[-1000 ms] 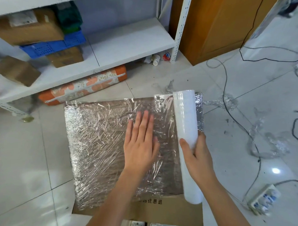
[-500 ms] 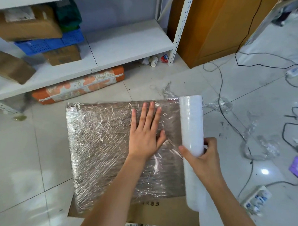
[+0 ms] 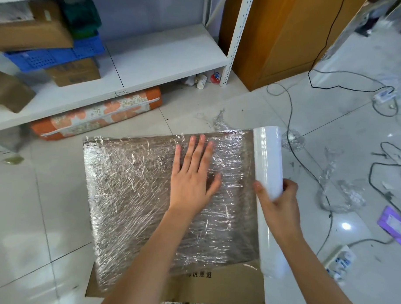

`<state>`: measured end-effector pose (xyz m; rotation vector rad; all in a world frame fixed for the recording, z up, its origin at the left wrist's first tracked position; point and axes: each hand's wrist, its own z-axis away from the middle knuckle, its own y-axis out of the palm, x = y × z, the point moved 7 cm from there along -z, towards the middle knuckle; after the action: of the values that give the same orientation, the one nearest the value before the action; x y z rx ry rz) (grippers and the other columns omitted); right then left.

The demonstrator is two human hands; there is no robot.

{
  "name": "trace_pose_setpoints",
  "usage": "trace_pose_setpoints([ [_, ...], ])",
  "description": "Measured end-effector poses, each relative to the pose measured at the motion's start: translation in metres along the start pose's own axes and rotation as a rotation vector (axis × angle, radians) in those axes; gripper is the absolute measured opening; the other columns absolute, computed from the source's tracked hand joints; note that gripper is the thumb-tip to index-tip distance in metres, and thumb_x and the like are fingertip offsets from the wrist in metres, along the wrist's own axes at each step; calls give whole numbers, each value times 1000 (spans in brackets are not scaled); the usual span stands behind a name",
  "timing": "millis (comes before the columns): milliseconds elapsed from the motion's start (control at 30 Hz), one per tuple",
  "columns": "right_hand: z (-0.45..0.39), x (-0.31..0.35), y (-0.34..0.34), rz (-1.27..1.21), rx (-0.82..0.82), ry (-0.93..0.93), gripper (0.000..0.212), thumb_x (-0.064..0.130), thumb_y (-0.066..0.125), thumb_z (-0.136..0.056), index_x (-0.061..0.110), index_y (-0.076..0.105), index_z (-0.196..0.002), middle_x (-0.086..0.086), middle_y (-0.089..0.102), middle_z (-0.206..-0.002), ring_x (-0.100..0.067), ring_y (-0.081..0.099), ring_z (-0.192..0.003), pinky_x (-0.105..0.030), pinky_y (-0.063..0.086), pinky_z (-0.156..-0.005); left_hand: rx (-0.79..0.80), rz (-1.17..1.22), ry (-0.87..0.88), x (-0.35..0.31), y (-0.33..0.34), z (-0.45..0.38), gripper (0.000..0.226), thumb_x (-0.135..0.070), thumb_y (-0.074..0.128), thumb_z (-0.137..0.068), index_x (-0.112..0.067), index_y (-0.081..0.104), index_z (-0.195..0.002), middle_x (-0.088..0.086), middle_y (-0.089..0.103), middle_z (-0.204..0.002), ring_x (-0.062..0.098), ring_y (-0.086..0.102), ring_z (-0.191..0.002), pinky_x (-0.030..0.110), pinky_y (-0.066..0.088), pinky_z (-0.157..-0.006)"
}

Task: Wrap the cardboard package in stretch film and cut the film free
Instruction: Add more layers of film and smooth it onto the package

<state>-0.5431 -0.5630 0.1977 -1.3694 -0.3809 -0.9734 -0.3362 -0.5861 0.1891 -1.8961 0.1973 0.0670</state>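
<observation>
Cardboard package (image 3: pixel 213 286) is lying flat on the tiled floor (image 3: pixel 33 214), most of its top already under shiny layers of stretch film (image 3: pixel 136 195), with a bare brown strip left at the edge nearest the person, below the wrists. Left hand (image 3: pixel 191 181) is spread flat on the film, fingers straight and together, pressing down, fingertips pointing toward the far edge. Right hand (image 3: pixel 277 200) has its fingers and thumb curled round the film roll (image 3: pixel 267 188), which lies along the package edge just past the left thumb.

If you ask me, the trick here is tension. Keep that flat palm planted so the package doesn't skid, and pull the roll away from the thumb side so the sheet goes taut before it wraps over the edge. Slack film just bunches up. That uncovered strip probably wants another pass before anything gets cut. Also watch the cables (image 3: pixel 308 160) and film scraps (image 3: pixel 341 195) beyond the right knuckles, easy to snag.
</observation>
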Motion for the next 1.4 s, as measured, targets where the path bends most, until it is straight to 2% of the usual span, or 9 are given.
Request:
trace_pose_setpoints([
  [133,2,-1,1,-28,-15,-19,45,52,63,-79,19,43,-104,1,59,-95,-18,60,-83,-37,51,-70,-108,13,-74,15,-20,-7,59,-41,25,-97,-8,24,-146,11,30,-152,22,19,-144,43,6,-118],
  [300,0,0,4,-28,-10,-20,42,49,63,-81,18,44,-102,3,58,-90,-11,59,-78,-33,48,-64,-66,-92,-82,37,-18,-26,53,-36,29,-96,-8,48,-137,12,56,-134,29,48,-128,47,19,-112],
  [533,1,-1,2,-39,-17,-1,41,46,64,-82,16,46,-102,3,59,-89,-11,60,-77,-35,50,-66,-103,-51,-243,39,-31,-42,41,-32,37,-92,-8,67,-106,8,60,-95,27,53,-90,43,36,-93],
  [600,1,-1,1,-53,-16,-1,40,45,64,-82,16,45,-102,5,59,-88,-8,59,-77,-33,48,-64,-103,-104,-211,29,-33,-46,47,-35,33,-92,-6,67,-108,11,63,-100,29,57,-98,45,37,-100],
  [700,1,0,1,-66,-8,9,38,43,64,-83,16,45,-102,8,58,-86,-6,58,-76,-27,44,-59,-94,-112,-47,0,-25,-47,57,-41,30,-94,-5,53,-132,16,58,-128,30,52,-124,48,21,-114],
  [800,1,-1,0,-82,-7,12,39,44,65,-83,16,46,-103,10,58,-87,-10,60,-79,-31,47,-63,-71,-49,-9,-11,-12,-46,54,-39,32,-94,-6,53,-130,13,61,-117,29,55,-111,47,30,-109],
  [933,4,-6,-2,12,-56,25,40,52,62,-82,23,44,-102,15,56,-87,-14,59,-80,-38,49,-76,-125,-2,-37,-5,-11,-45,49,-41,39,-92,-5,55,-123,10,60,-106,27,54,-99,40,26,-101],
  [1100,3,-2,-16,196,-229,-4,56,59,61,-78,15,46,-109,-5,58,-104,-29,58,-91,-36,44,-76,-138,-51,-56,-9,-16,-37,58,-45,34,-94,0,53,-126,11,62,-104,27,57,-97,40,35,-101],
  [1400,3,-15,-13,81,-61,-3,53,49,60,-84,18,42,-123,2,55,-109,-20,57,-94,-39,48,-82,-124,-67,-43,-13,-18,-36,52,-39,36,-94,1,56,-119,13,61,-102,28,56,-93,40,30,-97],
])
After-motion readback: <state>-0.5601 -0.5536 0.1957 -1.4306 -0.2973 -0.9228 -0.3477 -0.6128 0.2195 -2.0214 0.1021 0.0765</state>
